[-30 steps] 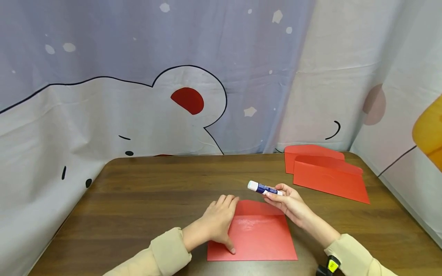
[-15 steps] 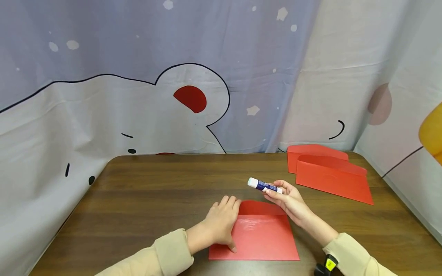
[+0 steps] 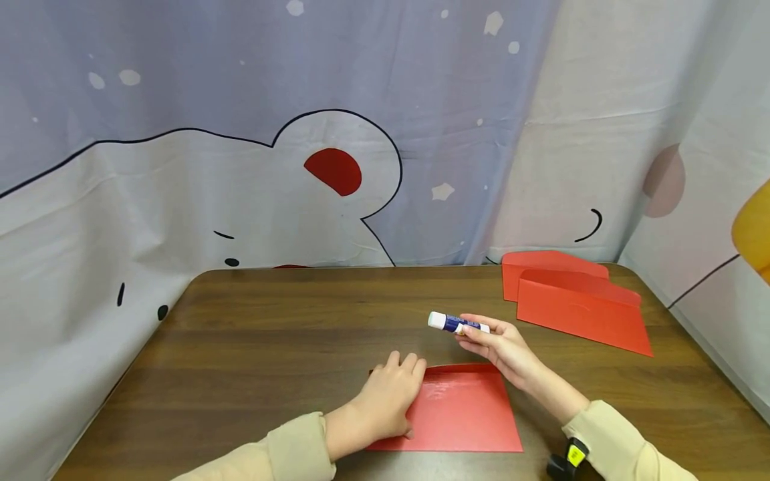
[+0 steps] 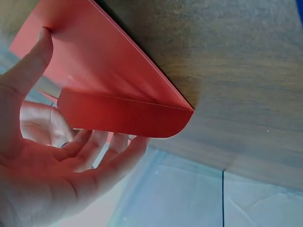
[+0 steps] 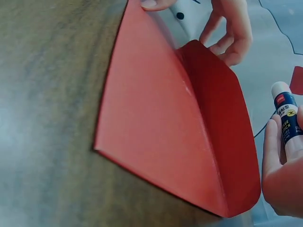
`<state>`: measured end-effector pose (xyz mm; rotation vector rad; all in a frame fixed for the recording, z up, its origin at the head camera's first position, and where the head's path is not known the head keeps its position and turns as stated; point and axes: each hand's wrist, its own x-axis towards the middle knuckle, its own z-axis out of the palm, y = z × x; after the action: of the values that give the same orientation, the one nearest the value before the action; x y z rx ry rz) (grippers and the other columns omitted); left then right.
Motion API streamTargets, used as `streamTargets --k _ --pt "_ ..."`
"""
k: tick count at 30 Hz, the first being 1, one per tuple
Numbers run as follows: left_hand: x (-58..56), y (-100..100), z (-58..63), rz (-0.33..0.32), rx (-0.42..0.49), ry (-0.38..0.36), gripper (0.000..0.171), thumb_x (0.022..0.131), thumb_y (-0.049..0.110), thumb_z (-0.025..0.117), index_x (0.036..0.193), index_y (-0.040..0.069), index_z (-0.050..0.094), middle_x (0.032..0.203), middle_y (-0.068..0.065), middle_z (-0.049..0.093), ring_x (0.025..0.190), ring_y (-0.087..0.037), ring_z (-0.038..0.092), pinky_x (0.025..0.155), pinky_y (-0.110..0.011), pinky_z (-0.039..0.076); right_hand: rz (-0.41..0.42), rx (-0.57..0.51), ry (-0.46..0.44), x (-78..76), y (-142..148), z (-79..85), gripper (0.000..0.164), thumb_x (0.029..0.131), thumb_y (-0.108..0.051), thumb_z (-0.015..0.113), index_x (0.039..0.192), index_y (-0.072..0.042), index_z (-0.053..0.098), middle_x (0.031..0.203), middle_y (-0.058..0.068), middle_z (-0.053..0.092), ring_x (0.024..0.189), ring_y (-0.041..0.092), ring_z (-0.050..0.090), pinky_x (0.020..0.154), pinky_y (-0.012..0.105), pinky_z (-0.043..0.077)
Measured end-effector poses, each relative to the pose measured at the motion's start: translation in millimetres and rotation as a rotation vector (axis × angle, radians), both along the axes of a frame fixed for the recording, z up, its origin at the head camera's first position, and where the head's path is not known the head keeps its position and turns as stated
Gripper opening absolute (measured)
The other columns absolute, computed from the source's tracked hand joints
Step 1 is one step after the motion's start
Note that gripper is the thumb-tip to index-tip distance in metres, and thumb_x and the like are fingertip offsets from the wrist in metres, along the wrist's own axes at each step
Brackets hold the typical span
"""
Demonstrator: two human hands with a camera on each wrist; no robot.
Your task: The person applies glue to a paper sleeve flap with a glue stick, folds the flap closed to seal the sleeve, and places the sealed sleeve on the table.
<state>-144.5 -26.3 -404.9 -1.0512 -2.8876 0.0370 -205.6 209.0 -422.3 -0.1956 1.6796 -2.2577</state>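
Observation:
A red envelope (image 3: 466,417) lies at the table's near side, with whitish streaks (image 3: 438,389) just below its fold. My left hand (image 3: 386,404) is at its left end, thumb pressing on the body. In the left wrist view, the fingers (image 4: 106,163) reach along the outside of the raised flap (image 4: 130,117) and touch its edge. My right hand (image 3: 508,354) holds a capped-looking glue stick (image 3: 456,324) above the envelope's far right corner, white end pointing left. The right wrist view shows its blue label (image 5: 285,109) and the flap tilted up.
Two more red envelopes (image 3: 583,307) lie overlapping at the back right of the wooden table (image 3: 271,321). A printed curtain (image 3: 210,200) hangs behind the table's far edge. A black and yellow device (image 3: 571,457) sits by the right sleeve.
The left fingers have brought the envelope's flap up and toward me, so it now looks much narrower from above. The glue stick has stayed in the right hand, shifting only slightly.

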Motion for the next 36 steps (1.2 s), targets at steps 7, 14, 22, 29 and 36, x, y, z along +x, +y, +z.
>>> streamTargets --k 7,14,22,29,36 --pt "4.4 -2 -0.8 -0.027 0.008 -0.044 0.068 0.059 0.039 0.091 0.109 0.014 0.052 0.099 0.003 0.057 0.084 -0.016 0.050 0.058 -0.023 0.049 0.026 0.009 -0.026 5.7 0 -3.9 0.018 0.096 -0.008 0.056 0.108 -0.016 0.065 0.103 -0.001 0.068 0.092 0.011 0.070 0.086 0.025 0.054" --pt "6.7 -6 -6.0 -0.056 0.024 -0.031 0.057 0.064 0.035 0.088 0.109 0.016 0.059 0.100 0.004 0.059 0.083 -0.015 0.050 0.061 -0.020 0.049 0.083 0.080 -0.032 16.3 1 -11.4 0.030 0.096 -0.011 0.056 0.125 0.001 0.057 0.105 -0.002 0.066 0.095 0.010 0.069 0.089 0.026 0.053" --pt "7.5 -10 -8.9 -0.066 0.018 -0.086 0.048 0.070 0.034 0.084 0.111 0.018 0.065 0.107 0.003 0.060 0.089 -0.015 0.051 0.065 -0.021 0.051 0.076 0.108 -0.044 23.7 -2 -18.9 0.043 0.096 -0.011 0.056 0.132 0.012 0.047 0.106 0.000 0.066 0.095 0.010 0.069 0.088 0.025 0.054" --pt "7.5 -15 -9.5 -0.071 0.034 -0.143 0.048 0.073 0.032 0.082 0.116 0.019 0.065 0.113 0.005 0.058 0.096 -0.015 0.050 0.073 -0.022 0.050 0.052 0.157 -0.048 24.3 -6 -19.7 0.054 0.095 -0.012 0.059 0.134 0.019 0.040 0.110 0.007 0.061 0.092 0.010 0.069 0.088 0.027 0.054" --pt "10.7 -16 -13.1 -0.077 0.060 -0.137 0.048 0.074 0.028 0.079 0.119 0.019 0.064 0.111 0.007 0.058 0.095 -0.013 0.048 0.065 -0.022 0.049 0.011 0.265 0.012 25.7 -8 -23.7 0.053 0.093 -0.011 0.062 0.131 0.020 0.043 0.108 0.008 0.063 0.089 0.007 0.068 0.085 0.027 0.055"
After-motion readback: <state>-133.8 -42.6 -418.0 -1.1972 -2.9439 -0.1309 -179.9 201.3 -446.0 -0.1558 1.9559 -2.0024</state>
